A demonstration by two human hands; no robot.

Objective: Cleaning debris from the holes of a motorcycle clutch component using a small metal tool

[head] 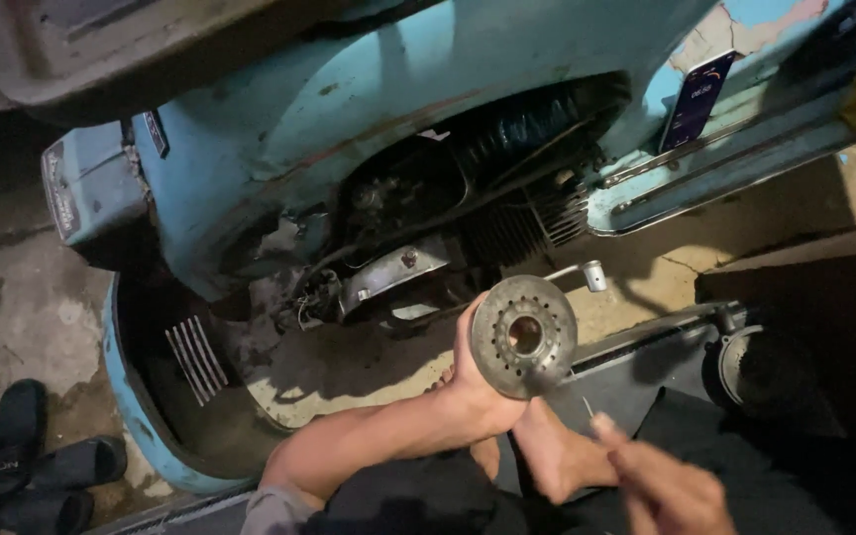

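Gripping a round metal disc from behind, the person's left hand holds it up with its face turned toward the camera; the fingers are curled shut around its back edge, and only the thumb side and wrist show. The disc is grey, with a large centre hole and a ring of small holes around it, and it hangs in front of the open engine bay of a light blue scooter lying on its side. The right hand sits low at the frame's bottom edge, just beside the disc, its thumb and forefinger pinched shut on a thin pin-like piece whose tip points up; what exactly it is cannot be told. A bare foot rests between the two hands. A detached blue side panel lies on the concrete floor, with dark sandals near it. A phone with a lit screen leans on the scooter's footboard.
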